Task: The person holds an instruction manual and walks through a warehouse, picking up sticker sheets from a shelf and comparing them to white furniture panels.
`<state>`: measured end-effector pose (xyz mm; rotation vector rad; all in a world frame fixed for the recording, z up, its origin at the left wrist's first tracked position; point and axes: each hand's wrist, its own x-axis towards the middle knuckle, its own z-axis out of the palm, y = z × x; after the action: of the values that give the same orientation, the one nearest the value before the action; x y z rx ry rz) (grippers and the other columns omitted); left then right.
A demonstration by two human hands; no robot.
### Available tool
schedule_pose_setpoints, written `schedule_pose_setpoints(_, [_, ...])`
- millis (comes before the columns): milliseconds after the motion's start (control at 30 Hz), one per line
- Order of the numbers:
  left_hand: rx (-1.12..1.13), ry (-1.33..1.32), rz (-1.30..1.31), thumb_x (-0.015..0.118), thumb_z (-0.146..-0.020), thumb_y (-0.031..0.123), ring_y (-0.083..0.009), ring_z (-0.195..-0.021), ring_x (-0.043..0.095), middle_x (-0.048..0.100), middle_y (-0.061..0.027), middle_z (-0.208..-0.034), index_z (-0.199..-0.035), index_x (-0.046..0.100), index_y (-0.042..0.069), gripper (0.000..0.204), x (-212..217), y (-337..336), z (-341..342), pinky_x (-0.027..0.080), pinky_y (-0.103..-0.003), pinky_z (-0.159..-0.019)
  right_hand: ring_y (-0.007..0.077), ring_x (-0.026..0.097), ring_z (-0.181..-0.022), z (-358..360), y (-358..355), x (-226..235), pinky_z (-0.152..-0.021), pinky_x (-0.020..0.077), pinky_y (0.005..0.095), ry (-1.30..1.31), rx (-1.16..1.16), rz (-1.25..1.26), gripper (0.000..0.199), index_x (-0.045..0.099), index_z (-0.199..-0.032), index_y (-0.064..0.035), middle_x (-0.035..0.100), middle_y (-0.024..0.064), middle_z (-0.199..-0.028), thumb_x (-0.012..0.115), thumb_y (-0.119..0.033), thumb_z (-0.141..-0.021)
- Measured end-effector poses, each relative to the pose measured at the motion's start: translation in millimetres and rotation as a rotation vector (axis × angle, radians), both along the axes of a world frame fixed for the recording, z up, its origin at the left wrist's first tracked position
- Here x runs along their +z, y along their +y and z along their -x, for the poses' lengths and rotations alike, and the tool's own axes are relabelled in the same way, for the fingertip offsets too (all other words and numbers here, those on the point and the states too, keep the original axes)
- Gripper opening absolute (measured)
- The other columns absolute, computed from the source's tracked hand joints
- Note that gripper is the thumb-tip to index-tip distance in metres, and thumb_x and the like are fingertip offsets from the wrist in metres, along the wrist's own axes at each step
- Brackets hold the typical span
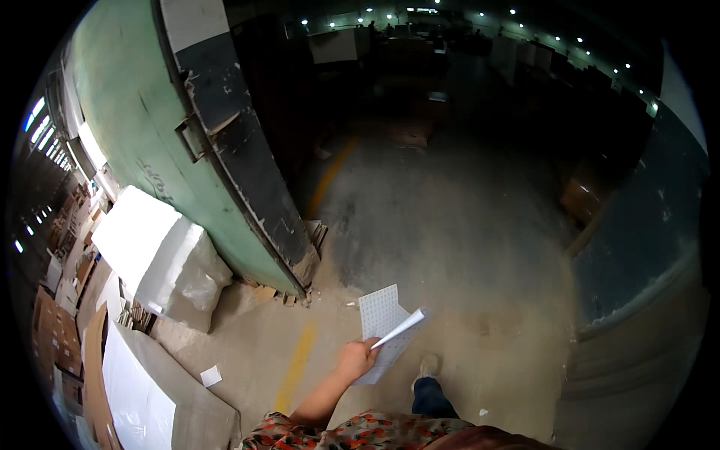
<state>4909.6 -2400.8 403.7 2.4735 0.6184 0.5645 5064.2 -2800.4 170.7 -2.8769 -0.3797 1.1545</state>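
Near the lower middle, my left hand point(355, 363) is closed around the edge of some folded paper sheets point(381, 313). The sheets carry a printed grid or rows of small marks, and one edge curls up toward the right like a loose roll. I hold them out in front of my body, above the floor. My left forearm comes in from the lower edge, out of a patterned red and grey sleeve point(279, 429). My right hand does not show.
A large green sliding door point(127, 90) with a handle stands left of a doorway. White wrapped blocks point(142, 240) and cardboard point(56, 330) are stacked at left. A dark wall point(637, 240) bounds the right. A yellow line point(298, 364) runs along the floor into the dim hall.
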Motion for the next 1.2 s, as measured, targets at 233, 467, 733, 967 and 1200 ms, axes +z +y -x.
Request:
schedule_pose_setpoints(233, [0.149,0.078,-0.033,0.054,-0.069,0.016,-0.0307,-0.057,0.053,0.054,-0.0139,-0.063,-0.085,0.058,0.013,0.016,21,98,-124,0.043,-0.038,-0.052,0.0253,0.051,-0.079,-177,79,-1,-0.069,0.0415,0.0334,-0.013,0.019,0.1,0.031,0.049,-0.086,-0.0005,0.052,0.0154,-0.086,0.056,-0.024,-0.066])
schedule_pose_setpoints(467, [0.372,0.159,-0.042,0.055,-0.068,0.016,-0.0309,-0.057,0.053,0.053,-0.0145,-0.062,-0.083,0.058,0.013,0.015,37,181,-190,0.042,-0.038,-0.051,0.0286,0.049,-0.091,-409,346,89,-0.077,0.0402,0.0342,-0.1,0.216,-0.25,0.044,0.041,-0.102,0.0035,0.049,0.0185,-0.1,0.058,-0.016,-0.066])
schedule_pose_setpoints(733, [0.619,0.215,0.062,0.055,-0.067,0.017,-0.0309,-0.057,0.053,0.054,-0.0151,-0.064,-0.083,0.058,0.012,0.017,-12,297,-264,0.042,-0.039,-0.051,0.027,0.051,-0.088,-521,568,89,-0.074,0.0413,0.0338,-0.218,0.591,-0.177,0.028,0.048,-0.097,-0.0004,0.054,0.0149,-0.093,0.052,-0.013,-0.072])
schedule_pose_setpoints(967, [0.57,0.177,0.027,0.054,-0.067,0.017,-0.0293,-0.058,0.054,0.054,-0.0133,-0.064,-0.084,0.058,0.013,0.017,20,429,-383,0.043,-0.038,-0.052,0.027,0.052,-0.084,-598,578,45,-0.072,0.0417,0.0345,0.011,0.67,-0.137,0.025,0.052,-0.088,-0.0032,0.056,0.0153,-0.085,0.049,-0.021,-0.071])
schedule_pose_setpoints(1200, [0.562,0.053,0.012,0.056,-0.067,0.016,-0.0284,-0.057,0.054,0.055,-0.0129,-0.064,-0.084,0.059,0.013,0.018,16,557,-460,0.044,-0.037,-0.051,0.0284,0.052,-0.083,-707,665,42,-0.072,0.0416,0.0365,-0.034,0.582,0.031,0.021,0.055,-0.08,-0.0044,0.056,0.015,-0.083,0.046,-0.021,-0.071])
